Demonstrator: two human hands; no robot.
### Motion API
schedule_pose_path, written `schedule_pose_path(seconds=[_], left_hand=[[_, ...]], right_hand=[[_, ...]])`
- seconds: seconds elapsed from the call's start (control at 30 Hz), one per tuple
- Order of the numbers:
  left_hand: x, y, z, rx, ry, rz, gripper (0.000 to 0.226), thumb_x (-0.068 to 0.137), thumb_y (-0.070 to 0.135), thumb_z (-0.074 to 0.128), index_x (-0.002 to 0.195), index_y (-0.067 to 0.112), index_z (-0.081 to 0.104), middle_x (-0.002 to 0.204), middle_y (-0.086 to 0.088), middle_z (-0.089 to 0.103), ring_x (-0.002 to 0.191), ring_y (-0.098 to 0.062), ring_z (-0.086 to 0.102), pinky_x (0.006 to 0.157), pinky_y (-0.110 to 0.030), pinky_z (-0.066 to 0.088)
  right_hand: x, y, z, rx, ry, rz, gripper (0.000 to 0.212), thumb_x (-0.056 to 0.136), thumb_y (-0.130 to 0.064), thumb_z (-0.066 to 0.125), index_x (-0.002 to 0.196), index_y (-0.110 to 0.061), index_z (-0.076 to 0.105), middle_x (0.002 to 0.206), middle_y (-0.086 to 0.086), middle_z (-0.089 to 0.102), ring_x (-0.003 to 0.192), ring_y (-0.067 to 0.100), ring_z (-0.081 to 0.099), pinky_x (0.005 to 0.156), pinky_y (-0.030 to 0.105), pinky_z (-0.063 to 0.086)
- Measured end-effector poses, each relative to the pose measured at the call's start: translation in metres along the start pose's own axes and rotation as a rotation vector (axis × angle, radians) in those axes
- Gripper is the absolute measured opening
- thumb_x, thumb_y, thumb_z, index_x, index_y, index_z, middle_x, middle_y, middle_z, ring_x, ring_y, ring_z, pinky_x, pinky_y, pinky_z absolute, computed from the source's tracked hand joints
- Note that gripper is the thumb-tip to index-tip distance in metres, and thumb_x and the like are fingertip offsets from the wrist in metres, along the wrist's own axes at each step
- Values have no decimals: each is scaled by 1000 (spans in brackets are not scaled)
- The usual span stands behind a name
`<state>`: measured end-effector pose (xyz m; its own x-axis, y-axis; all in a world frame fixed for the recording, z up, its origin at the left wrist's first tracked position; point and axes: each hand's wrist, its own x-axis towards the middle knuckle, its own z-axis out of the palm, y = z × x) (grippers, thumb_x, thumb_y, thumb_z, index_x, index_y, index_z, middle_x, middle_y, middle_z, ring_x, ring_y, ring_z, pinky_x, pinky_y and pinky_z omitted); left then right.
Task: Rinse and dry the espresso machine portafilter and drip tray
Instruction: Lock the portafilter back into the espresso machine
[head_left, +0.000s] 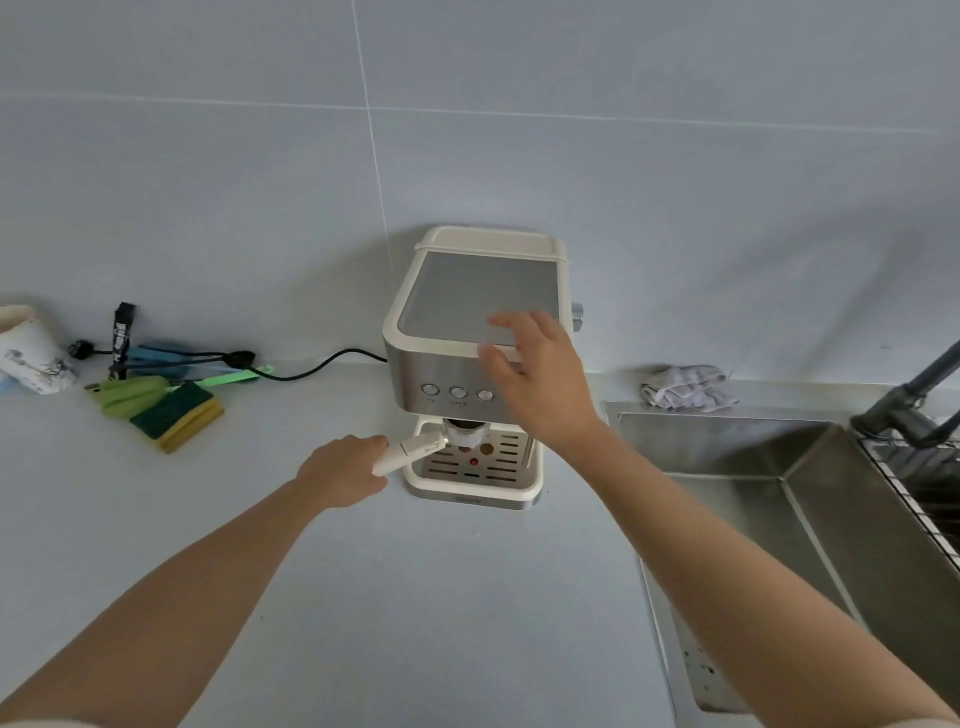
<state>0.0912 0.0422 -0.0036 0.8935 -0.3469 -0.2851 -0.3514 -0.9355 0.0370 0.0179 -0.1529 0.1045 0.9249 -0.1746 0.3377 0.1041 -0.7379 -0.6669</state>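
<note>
Left grip (343, 470) on portafilter (408, 451), grey counter (415, 597)

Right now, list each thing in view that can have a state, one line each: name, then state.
portafilter: mounted in the espresso machine, handle angled left
drip tray: seated in the machine's base
left hand: grips the portafilter handle
right hand: open, fingers spread at the machine's top
faucet: no water running
cloth: crumpled behind the sink
plug: lying on the counter, unplugged

Your hands at the espresso machine (470, 332)
Your left hand (343, 470) grips the portafilter (415, 449) handle; your right hand (540, 376) spreads over the machine's top.
</note>
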Motion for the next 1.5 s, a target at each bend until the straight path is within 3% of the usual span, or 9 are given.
schedule_pose_path(seconds=[0.13,0.33,0.5,0.6,0.7,1.0,1.2,1.33,1.5], left_hand=[[6,-7,-5,27,-8,42,33,89,28,52,115,9,47,113,-11,60,102,-30,59,78,-31,43],[17,-18,-11,36,-17,80,30,87,27,52,111,10,48,109,-11,60,100,-31,58,76,-31,43],[28,-26,-10,18,-28,126,19,86,26,52,99,12,47,97,-10,58,88,-30,57,71,-31,41],[35,-30,-11,-1,-23,145,17,86,24,52,89,16,37,86,-4,50,77,-26,49,67,-29,37],[41,-32,-13,-23,-13,166,17,85,22,53,88,16,37,84,-3,49,75,-25,48,65,-28,35],[61,-28,-12,-59,-16,212,15,83,20,54,88,15,41,82,-2,50,74,-26,48,63,-27,34],[71,-24,-12,-109,-5,214,30,85,18,50,114,13,51,98,-9,61,77,-24,50,67,-28,38],[72,-17,-10,-147,8,211,30,86,17,50,115,12,51,90,-6,57,78,-23,49,67,-27,36],[72,-17,-18,-142,44,216,29,88,18,49,117,15,52,99,-9,63,79,-23,48,69,-27,36]], right_hand=[[29,11,2,-475,-81,4,50,97,-37,36,143,-19,31,152,11,21,138,29,18,110,40,18],[41,25,10,-598,-214,139,58,97,-49,19,149,-27,5,157,11,-9,144,29,-13,115,46,-6],[43,29,17,-584,-160,188,65,93,-55,19,145,-17,20,155,16,10,143,33,5,116,45,11],[43,31,20,-614,-102,151,90,72,-64,-1,132,-11,38,139,19,36,131,34,27,108,44,28],[45,33,22,-625,-82,153,91,66,-63,-4,124,-9,43,129,17,43,126,33,32,104,42,32],[46,34,25,-629,-21,137,80,72,-61,3,114,-10,47,115,11,49,115,30,39,96,37,35],[46,35,24,-638,1,117,81,73,-60,4,115,-8,48,113,12,50,114,30,39,96,37,35],[45,34,24,-646,6,100,81,72,-60,4,115,-8,49,110,11,50,112,29,39,95,36,34],[45,36,26,-652,0,100,78,73,-61,4,114,-10,48,112,9,49,114,28,38,96,36,35]])
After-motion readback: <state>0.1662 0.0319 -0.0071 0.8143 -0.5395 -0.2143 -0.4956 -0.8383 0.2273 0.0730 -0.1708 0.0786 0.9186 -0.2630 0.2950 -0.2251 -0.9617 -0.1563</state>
